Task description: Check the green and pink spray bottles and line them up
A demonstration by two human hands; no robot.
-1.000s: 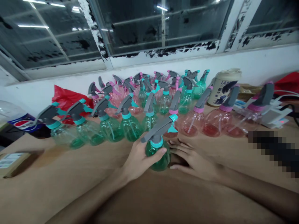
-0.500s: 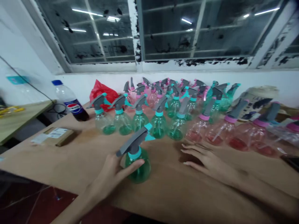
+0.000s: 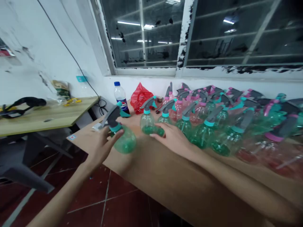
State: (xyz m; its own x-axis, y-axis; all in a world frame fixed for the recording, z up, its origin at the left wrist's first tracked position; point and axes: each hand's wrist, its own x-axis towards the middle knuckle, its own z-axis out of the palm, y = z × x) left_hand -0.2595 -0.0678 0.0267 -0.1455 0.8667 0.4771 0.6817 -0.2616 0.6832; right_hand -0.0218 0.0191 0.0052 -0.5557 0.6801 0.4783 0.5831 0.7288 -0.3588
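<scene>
My left hand [image 3: 101,146] is closed around the neck of a clear green spray bottle [image 3: 126,141] with a grey trigger head and turquoise collar. That bottle is tilted and slightly smeared by motion, with green liquid inside. My right hand [image 3: 174,138] reaches over the table, thumb and fingers apart, in front of a second green spray bottle [image 3: 165,119]. It partly hides that bottle; whether it touches it I cannot tell. Another green spray bottle [image 3: 147,123] stands just left of the right fingertips.
Several green and pink spray bottles [image 3: 204,135] stand in rows along the brown table [image 3: 165,176]. Behind are a red plastic bag [image 3: 140,96] and a cola bottle [image 3: 120,96]. A lower side table [image 3: 56,118] at left bears black straps [image 3: 23,105].
The view has swung left. My left hand has carried the green spray bottle leftward and tilted it. My right hand has moved left to the front row of green bottles.
</scene>
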